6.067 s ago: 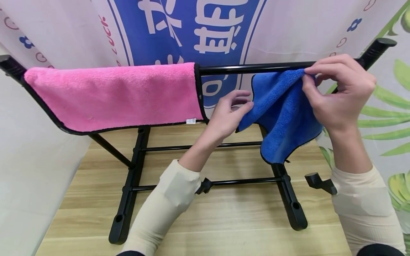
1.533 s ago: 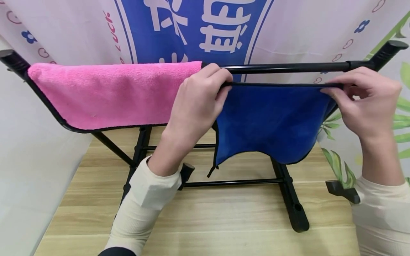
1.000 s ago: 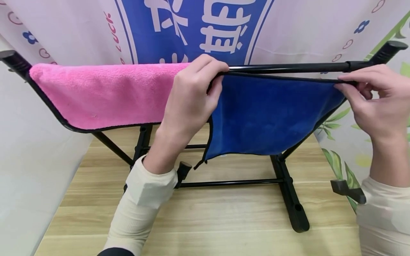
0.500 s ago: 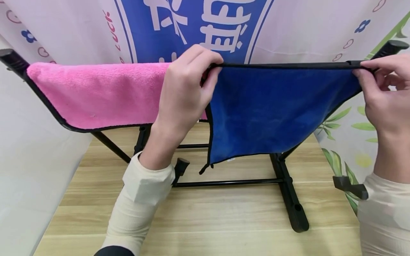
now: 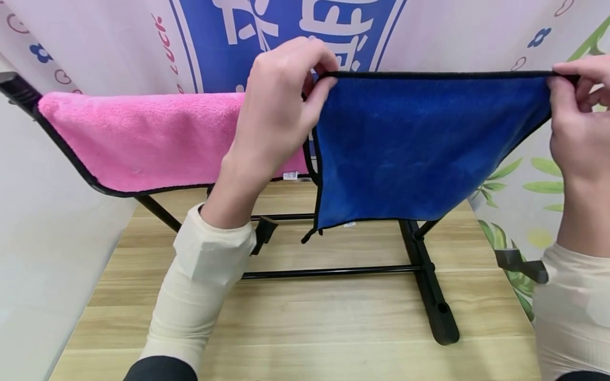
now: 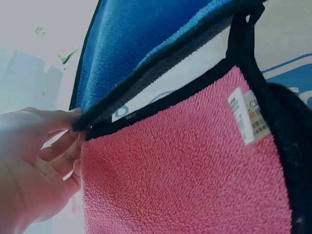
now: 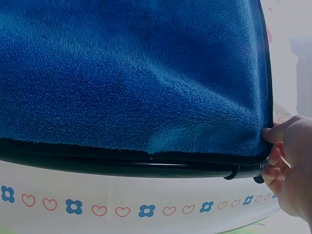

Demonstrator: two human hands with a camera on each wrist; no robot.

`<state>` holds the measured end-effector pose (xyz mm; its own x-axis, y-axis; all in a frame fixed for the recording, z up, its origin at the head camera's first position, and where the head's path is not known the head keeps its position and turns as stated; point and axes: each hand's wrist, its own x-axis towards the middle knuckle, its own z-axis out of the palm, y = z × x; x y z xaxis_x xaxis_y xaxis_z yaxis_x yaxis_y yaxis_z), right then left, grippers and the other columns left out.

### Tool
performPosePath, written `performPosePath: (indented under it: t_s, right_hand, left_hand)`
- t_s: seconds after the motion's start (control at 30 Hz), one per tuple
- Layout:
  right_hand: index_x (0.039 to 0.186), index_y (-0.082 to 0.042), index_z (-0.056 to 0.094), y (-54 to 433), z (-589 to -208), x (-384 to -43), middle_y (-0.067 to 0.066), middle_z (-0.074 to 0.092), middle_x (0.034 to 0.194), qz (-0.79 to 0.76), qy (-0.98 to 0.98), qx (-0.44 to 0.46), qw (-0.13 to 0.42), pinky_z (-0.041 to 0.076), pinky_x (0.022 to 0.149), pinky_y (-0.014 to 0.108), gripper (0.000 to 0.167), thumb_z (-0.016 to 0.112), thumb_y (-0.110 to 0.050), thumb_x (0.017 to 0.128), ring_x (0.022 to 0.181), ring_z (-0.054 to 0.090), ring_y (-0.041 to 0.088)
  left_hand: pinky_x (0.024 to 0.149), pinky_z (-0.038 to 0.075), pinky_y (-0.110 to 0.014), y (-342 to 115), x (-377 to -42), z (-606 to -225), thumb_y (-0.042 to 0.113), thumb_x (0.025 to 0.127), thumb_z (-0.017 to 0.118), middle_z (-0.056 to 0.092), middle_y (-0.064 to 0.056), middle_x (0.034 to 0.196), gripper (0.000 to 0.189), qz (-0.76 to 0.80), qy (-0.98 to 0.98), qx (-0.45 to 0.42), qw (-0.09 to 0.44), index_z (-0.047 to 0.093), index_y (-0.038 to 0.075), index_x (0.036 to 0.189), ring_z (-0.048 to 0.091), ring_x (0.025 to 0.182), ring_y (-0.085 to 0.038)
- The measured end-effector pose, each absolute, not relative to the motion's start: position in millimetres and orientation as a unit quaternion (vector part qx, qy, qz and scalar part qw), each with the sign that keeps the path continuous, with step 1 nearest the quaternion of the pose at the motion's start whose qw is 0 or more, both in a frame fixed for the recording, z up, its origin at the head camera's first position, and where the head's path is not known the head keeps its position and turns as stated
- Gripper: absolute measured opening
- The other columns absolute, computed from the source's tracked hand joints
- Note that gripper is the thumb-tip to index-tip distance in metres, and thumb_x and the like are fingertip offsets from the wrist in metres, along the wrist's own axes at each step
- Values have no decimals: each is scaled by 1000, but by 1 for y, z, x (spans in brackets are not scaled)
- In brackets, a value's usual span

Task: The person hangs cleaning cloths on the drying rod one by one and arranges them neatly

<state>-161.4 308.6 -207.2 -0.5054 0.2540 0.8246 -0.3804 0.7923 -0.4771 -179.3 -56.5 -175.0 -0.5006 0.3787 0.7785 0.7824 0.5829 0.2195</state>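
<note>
A blue plush towel (image 5: 419,148) with black edging is stretched wide between both hands in the head view. My left hand (image 5: 278,100) pinches its upper left corner between thumb and fingers. At the upper right corner, my right hand (image 5: 583,114) pinches the edging, partly cut off by the frame. The towel's top edge stands above the height of the black rack's top rail, and the cloth hides that rail's right part. A pink towel (image 5: 157,143) hangs over the rail's left part. Both grips show up close in the left wrist view (image 6: 41,161) and right wrist view.
The black rack's foot (image 5: 440,317) stands on a wood-grain tabletop (image 5: 343,328), with lower crossbars (image 5: 333,272) between its sides. Behind it hangs a printed curtain (image 5: 443,37). A left rack post (image 5: 19,90) rises at the far left.
The blue towel was bunched, held up by the right hand; now both hands spread it by its corners. Over the last second both hands rose, lifting its top edge from below the rail to above.
</note>
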Motion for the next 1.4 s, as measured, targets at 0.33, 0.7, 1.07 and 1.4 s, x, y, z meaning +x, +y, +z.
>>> performPosePath:
  t_s: [0.33,0.7,1.07,1.4]
  right_hand:
    - [115,-24,78,311,-205,-166,-37,43,87,307,-818,3,487,33,77,11,21,62,-31,104,79,37,-14]
    - [116,0,77,300,-195,-164,-37,46,99,246,-851,5,464,37,86,5,34,60,-27,105,87,38,-19]
    - [116,-11,78,313,-199,-159,-34,58,105,307,-838,93,442,46,82,3,23,67,-21,98,88,56,-14]
    - [118,-7,77,314,-210,-149,-26,59,116,342,-823,98,443,48,84,7,23,70,-7,96,110,58,1]
  left_hand:
    - [80,49,-21,-52,-178,-157,11,104,62,73,-11,109,16,-278,-854,-316,305,73,1,110,59,87,-16]
    - [82,49,-19,-49,-192,-148,9,104,61,74,-9,111,17,-273,-880,-276,274,72,0,112,62,93,-16]
    - [87,50,-20,-47,-193,-145,8,102,62,75,-9,107,16,-265,-902,-244,238,72,2,112,62,95,-16]
    - [88,47,-25,-49,-192,-147,15,100,68,64,-11,105,19,-232,-913,-256,219,74,5,115,56,101,-20]
